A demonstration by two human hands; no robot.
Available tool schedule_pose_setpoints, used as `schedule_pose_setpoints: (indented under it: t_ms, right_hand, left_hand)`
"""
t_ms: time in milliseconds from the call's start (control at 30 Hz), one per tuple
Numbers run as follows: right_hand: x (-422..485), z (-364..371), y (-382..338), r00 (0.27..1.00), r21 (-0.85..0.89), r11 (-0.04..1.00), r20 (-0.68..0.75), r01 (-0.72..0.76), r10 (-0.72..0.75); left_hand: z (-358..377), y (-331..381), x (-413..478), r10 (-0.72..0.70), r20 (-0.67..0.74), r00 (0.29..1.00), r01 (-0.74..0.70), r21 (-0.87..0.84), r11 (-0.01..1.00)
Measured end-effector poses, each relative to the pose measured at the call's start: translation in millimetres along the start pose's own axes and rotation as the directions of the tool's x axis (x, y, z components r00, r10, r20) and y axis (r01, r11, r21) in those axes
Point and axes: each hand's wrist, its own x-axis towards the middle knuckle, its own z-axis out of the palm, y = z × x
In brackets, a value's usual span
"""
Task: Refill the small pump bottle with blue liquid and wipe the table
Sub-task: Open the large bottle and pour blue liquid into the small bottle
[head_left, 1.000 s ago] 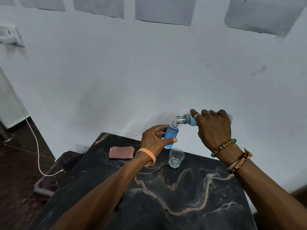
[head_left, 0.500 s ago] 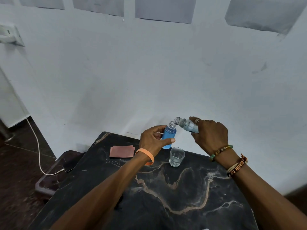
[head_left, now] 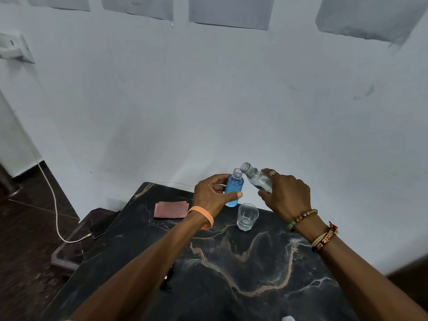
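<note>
My left hand grips a small clear bottle full of blue liquid, held upright above the far edge of the black marble table, its neck open with no pump on it. My right hand holds a larger clear refill bottle, tilted with its open mouth up and to the left, just beside the small bottle's neck. The refill bottle looks nearly empty. A folded pink cloth lies flat on the table's far left corner.
A small glass tumbler with a little clear liquid stands just below the two bottles. A phone on a white cable rests on a low stand left of the table. A white wall is close behind.
The refill bottle has swung from a near-horizontal pour to mouth-up, and both hands have dropped lower toward the table. The small bottle stays upright.
</note>
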Motion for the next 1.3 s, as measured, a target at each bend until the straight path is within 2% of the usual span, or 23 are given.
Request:
schedule_pose_setpoints:
  t_ms: [233,633,1300]
  right_hand:
    - [-13,20,-11,0.99,0.095,0.994,0.136,-0.058,0.045]
    - [-41,75,-30,0.958,0.309,0.928,0.256,-0.207,0.128]
    - [-97,159,-74,0.883,0.41,0.844,0.448,-0.346,0.144]
  left_hand:
    - [-1,-11,-8,-0.026,0.017,1.0,0.026,-0.002,1.0]
    - [-12,-60,-36,-0.171,0.02,0.985,0.168,0.102,0.98]
    - [-20,-147,-71,-0.344,0.11,0.933,0.301,0.286,0.91]
